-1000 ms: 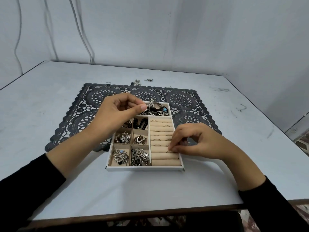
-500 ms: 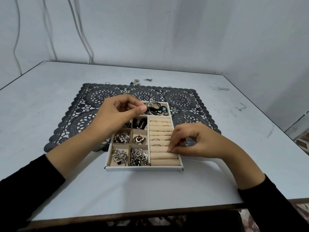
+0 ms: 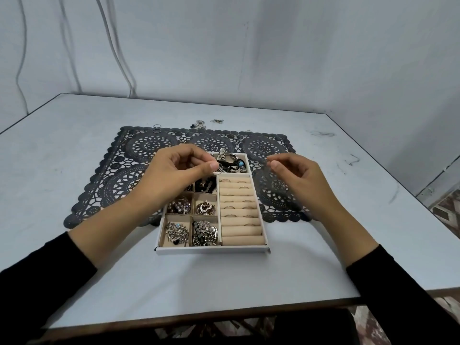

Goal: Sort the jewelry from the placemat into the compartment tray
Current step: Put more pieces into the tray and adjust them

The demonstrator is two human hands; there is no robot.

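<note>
The white compartment tray [image 3: 211, 250] lies on the front edge of the dark lace placemat [image 3: 149, 145]. Its left compartments hold brooches, earrings and beads, and its beige ring rolls [image 3: 241, 230] carry several rings. My left hand [image 3: 179, 168] hovers over the tray's far left corner and pinches a small silver ring [image 3: 218, 170] between thumb and forefinger. My right hand [image 3: 296, 175] is raised over the placemat just right of the tray, fingers loosely curled, with nothing visible in it.
Two thin rings [image 3: 157, 128] lie at the placemat's far edge. A small jewelry cluster [image 3: 199, 124] and a chain piece [image 3: 217, 120] sit on the grey table [image 3: 348, 220] beyond it. The table's right edge is close, and cables hang on the wall behind.
My right hand has lifted off the ring rolls and moved up and right, over the placemat. My left hand has stayed in place with its pinch.
</note>
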